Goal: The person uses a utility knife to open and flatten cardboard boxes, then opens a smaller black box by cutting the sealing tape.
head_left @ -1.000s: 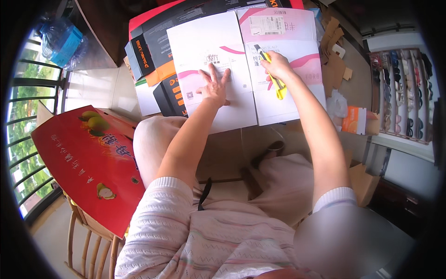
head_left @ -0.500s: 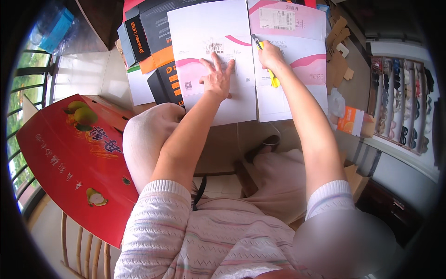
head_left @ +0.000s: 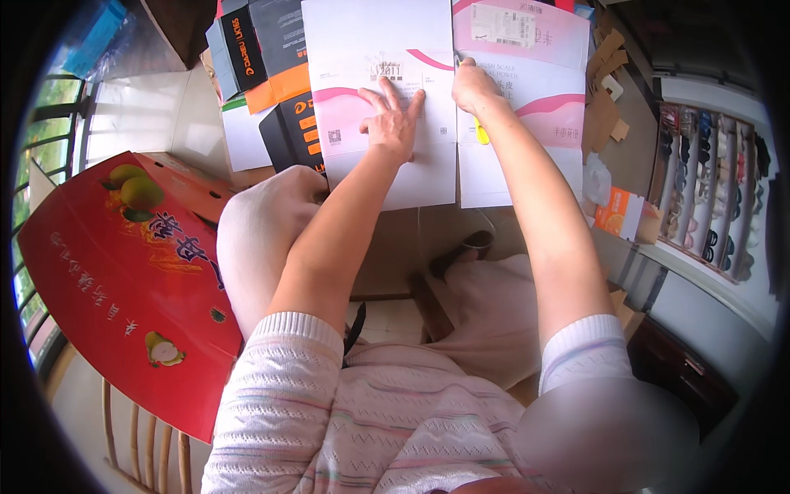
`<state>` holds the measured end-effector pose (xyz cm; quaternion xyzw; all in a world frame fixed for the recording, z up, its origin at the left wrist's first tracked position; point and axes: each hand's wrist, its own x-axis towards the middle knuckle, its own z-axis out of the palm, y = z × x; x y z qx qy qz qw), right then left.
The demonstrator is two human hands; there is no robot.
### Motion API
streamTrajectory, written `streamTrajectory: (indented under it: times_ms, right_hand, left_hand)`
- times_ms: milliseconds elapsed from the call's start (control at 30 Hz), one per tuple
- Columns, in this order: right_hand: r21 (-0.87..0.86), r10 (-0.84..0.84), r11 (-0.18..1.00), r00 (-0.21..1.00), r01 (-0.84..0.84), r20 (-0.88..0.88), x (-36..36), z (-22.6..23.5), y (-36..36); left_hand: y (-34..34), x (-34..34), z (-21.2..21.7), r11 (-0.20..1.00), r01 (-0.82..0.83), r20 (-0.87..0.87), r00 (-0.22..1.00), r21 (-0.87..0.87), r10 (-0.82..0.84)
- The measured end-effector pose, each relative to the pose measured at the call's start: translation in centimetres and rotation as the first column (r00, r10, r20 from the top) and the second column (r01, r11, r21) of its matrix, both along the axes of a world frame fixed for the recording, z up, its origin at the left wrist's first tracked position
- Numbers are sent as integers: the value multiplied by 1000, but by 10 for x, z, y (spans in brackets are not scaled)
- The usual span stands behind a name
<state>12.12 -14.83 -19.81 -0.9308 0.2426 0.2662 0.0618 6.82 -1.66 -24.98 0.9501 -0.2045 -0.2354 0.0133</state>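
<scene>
A flattened white and pink cardboard box lies spread before me. Its left panel (head_left: 370, 177) and right panel (head_left: 539, 136) are split by a narrow gap running toward me. On the left panel rests my left hand (head_left: 392, 128), palm down with fingers spread, holding nothing. My right hand (head_left: 479, 89) is closed around a yellow utility knife (head_left: 482, 132) at the gap, toward its far part. The yellow tail end shows below the fist; most of the handle is hidden by the fingers, and the blade cannot be made out clearly.
Black and orange flattened boxes (head_left: 288, 95) lie left of the white card. Brown cardboard scraps (head_left: 605, 107) and an orange and white box (head_left: 617, 212) are at the right. A large red carton (head_left: 132, 288) stands by my left leg. A rack of glasses (head_left: 708, 185) is farther right.
My right fist has turned around the utility knife, so less of its yellow handle shows. The card appears slightly higher and farther right in view. My left hand stays spread on it.
</scene>
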Motion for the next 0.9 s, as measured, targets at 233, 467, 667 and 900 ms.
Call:
streamTrajectory:
  times_ms: [233, 467, 667, 900]
  right_hand:
    - [23, 34, 999, 999, -34, 13, -9, -14, -7]
    - [40, 30, 999, 998, -32, 53, -25, -18, 0]
    - [47, -1, 999, 997, -2, 76, -48, -30, 2]
    - [86, -20, 996, 996, 12, 84, -54, -25, -1]
  left_hand:
    - [-10, -1, -18, 998, -64, 80, 995, -21, 66]
    - [-8, -8, -27, 998, -56, 110, 992, -21, 58]
    - [-10, -6, -30, 998, -58, 139, 988, -23, 60]
    - [-12, -7, -25, 999, -46, 109, 993, -6, 46]
